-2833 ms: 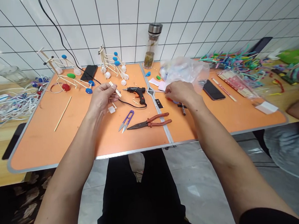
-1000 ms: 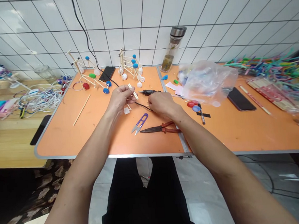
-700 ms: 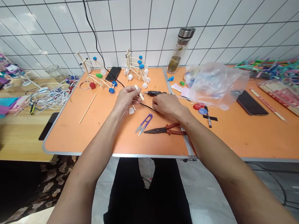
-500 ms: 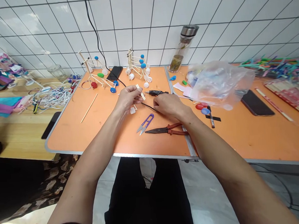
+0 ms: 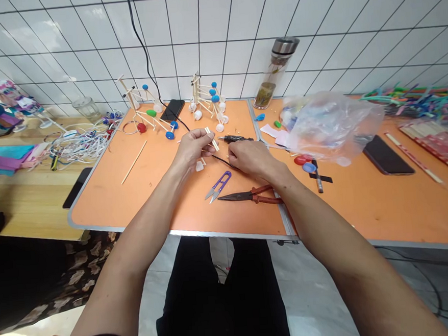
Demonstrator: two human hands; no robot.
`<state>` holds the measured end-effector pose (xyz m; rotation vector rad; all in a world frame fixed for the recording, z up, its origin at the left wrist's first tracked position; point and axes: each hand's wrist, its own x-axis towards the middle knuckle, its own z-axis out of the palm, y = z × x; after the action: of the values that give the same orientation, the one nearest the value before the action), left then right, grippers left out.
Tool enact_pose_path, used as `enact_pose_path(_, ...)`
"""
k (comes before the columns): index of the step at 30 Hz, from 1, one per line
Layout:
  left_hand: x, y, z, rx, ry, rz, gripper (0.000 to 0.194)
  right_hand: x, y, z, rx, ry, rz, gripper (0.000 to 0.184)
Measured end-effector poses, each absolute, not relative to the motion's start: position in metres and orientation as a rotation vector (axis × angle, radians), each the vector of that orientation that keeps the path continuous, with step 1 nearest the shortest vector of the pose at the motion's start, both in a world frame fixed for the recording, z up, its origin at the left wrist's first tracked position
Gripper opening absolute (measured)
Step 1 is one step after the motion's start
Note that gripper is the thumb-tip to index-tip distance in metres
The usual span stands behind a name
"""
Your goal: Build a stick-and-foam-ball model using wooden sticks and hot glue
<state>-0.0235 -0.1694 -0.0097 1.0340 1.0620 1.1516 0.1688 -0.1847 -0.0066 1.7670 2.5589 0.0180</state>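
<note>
My left hand [image 5: 194, 147] pinches a few short pale wooden sticks [image 5: 212, 139] above the orange table [image 5: 103, 202]. My right hand [image 5: 248, 156] rests just behind a black hot glue gun [image 5: 235, 138], its fingers curled over the gun's grip, which is hidden. A thin black cord [image 5: 223, 162] runs from under that hand toward the left. A small white cap [image 5: 199, 165] lies below my left hand. Purple thread snips [image 5: 218, 186] and red-handled long-nose pliers [image 5: 249, 196] lie just in front of my hands.
Two stick models with blue and white caps [image 5: 207, 100] stand at the back, beside a black phone [image 5: 172, 109]. A clear plastic bag [image 5: 332, 127] sits to the right, near a glass bottle [image 5: 275, 80]. Tangled white strips [image 5: 79, 147] lie on the wooden surface at left.
My right hand has moved from the plastic bag area to the glue gun. The view has swung left and risen. My left hand still holds the sticks.
</note>
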Motion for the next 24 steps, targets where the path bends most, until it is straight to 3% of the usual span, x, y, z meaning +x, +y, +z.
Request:
enact_pose_path(13,-0.025,-0.168,-0.009,1.008,1.039,1.209,0.024,0.191,-0.171,-0.018,2.123,2.946,-0.338,0.043)
enact_pose_path(20,-0.025,-0.168,-0.01,1.025,1.037,1.201,0.023,0.191,-0.18,-0.018,1.891,2.755,-0.003,0.034)
enact_pose_path(24,-0.025,-0.167,-0.012,1.053,1.037,1.194,0.024,0.18,-0.182,-0.013,1.741,2.602,0.205,0.039)
